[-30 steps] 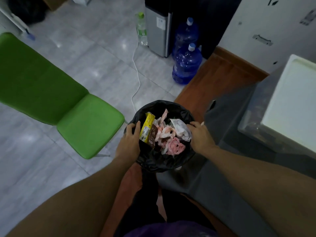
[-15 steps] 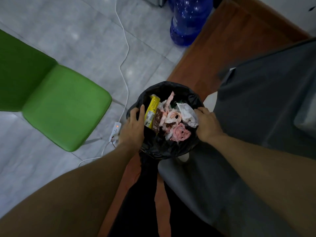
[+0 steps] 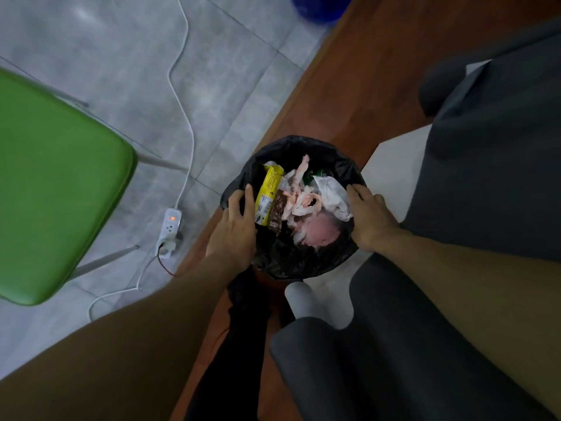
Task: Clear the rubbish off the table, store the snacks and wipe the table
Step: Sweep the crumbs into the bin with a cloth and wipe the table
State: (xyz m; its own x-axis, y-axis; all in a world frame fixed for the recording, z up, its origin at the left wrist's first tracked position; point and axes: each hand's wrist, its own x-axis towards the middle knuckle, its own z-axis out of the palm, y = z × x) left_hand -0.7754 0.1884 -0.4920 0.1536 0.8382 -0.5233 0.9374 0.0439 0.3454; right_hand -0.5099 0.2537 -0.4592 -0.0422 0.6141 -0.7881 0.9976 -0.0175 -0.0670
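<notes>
Black-lined rubbish bin (image 3: pixel 303 147), holding yellow wrapper (image 3: pixel 268 194) and tissues (image 3: pixel 334 192). Gripped at rim between 2 hands: left hand (image 3: pixel 235 226) fingers curled over left edge, right hand (image 3: pixel 368 220) over right; forearms stretched downward.

I see the bin (image 3: pixel 292 151) dead centre, the left hand (image 3: pixel 233 227) holding its left rim, the right hand (image 3: pixel 368 221) its right. Inside it a snack wrapper (image 3: pixel 268 194) lies left of the crumpled tissue (image 3: pixel 333 194). The chair (image 3: pixel 54 189) stands far left, with the power strip (image 3: pixel 169 233) between chair and bin.
</notes>
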